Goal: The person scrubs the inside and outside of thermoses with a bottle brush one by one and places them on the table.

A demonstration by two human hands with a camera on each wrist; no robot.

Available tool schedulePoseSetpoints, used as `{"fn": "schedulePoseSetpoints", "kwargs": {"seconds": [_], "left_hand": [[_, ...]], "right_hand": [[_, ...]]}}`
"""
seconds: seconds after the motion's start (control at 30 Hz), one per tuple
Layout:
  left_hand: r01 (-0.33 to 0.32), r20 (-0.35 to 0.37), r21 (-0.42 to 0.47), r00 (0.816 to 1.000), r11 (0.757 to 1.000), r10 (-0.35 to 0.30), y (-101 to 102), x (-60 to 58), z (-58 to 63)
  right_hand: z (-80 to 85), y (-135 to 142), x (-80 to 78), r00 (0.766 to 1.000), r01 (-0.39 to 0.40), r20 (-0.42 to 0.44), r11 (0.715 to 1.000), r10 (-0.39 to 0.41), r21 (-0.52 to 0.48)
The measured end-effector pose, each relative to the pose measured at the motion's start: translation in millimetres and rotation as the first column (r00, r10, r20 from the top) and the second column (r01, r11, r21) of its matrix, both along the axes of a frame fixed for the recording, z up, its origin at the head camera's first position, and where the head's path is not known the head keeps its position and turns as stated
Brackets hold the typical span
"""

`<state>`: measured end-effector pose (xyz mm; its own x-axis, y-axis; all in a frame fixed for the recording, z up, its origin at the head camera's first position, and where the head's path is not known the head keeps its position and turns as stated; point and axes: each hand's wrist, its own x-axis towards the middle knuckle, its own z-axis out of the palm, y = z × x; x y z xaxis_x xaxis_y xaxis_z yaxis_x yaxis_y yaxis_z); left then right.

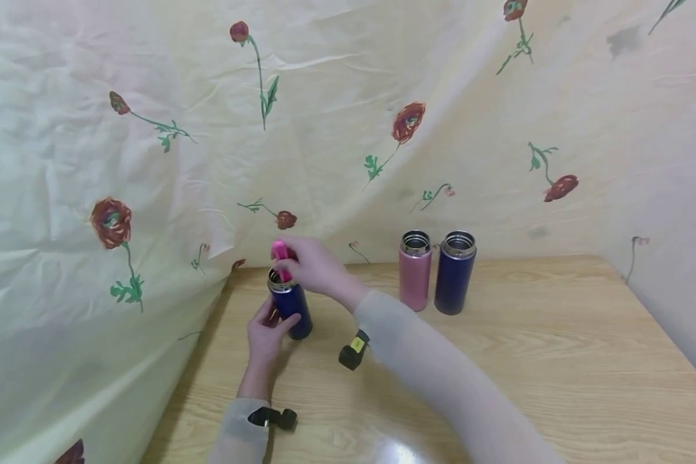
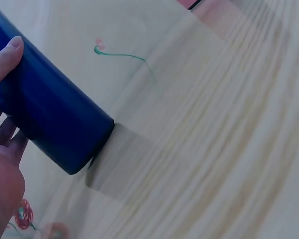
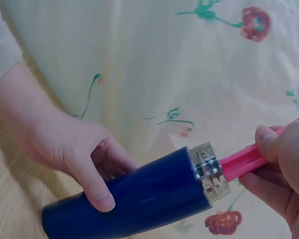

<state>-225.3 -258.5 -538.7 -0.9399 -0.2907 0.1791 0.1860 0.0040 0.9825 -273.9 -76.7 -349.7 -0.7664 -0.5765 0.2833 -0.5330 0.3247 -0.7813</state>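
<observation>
A dark blue bottle (image 1: 292, 312) with a silver threaded neck stands without a lid at the left of the table. My left hand (image 1: 265, 332) grips its body from the left side, thumb in front. From above, my right hand (image 1: 310, 264) pinches a bright pink plastic handle (image 3: 241, 162) whose lower end is inside the bottle's mouth. In the right wrist view the handle looks grooved along its length. What sits on its far end is hidden in the bottle. In the left wrist view the blue bottle's base rests on the wood.
To the right, a pink bottle (image 1: 415, 277) and another dark blue bottle (image 1: 455, 277) stand side by side, both without lids. A flowered cloth (image 1: 325, 129) hangs behind and along the left of the wooden table (image 1: 528, 361).
</observation>
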Motion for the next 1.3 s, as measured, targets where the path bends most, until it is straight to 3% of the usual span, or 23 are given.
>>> {"fn": "schedulePoseSetpoints", "kwargs": {"seconds": [0.2,0.37,0.6,0.77,0.93,1.3], "left_hand": [[0.049,-0.023,-0.064,0.998,0.997,-0.051,15.8,-0.4,4.9],[0.136,-0.053,-0.143,0.988,0.98,-0.145,31.9,-0.2,12.7],[0.158,-0.167,-0.253,0.964,0.954,-0.204,52.5,-0.9,20.2],[0.184,-0.193,-0.282,0.95,0.941,-0.244,68.7,-0.4,25.0],[0.229,-0.203,-0.277,0.935,0.933,-0.29,82.5,-0.3,27.8],[0.218,-0.16,-0.339,0.945,0.915,-0.284,95.0,4.0,23.1]], "right_hand": [[-11.7,38.6,4.7,0.996,0.066,0.063,0.991,-0.059,-0.113],[-29.0,74.7,12.9,0.99,0.139,0.073,0.956,-0.125,-0.257],[-50.7,117.3,39.2,0.963,0.265,0.083,0.863,-0.255,-0.431],[-62.2,136.4,56.3,0.955,0.27,0.057,0.778,-0.29,-0.567],[-63.6,154.0,67.3,0.938,0.306,0.051,0.748,-0.343,-0.589],[-60.6,186.5,77.0,0.881,0.443,0.128,0.697,-0.456,-0.564]]}}
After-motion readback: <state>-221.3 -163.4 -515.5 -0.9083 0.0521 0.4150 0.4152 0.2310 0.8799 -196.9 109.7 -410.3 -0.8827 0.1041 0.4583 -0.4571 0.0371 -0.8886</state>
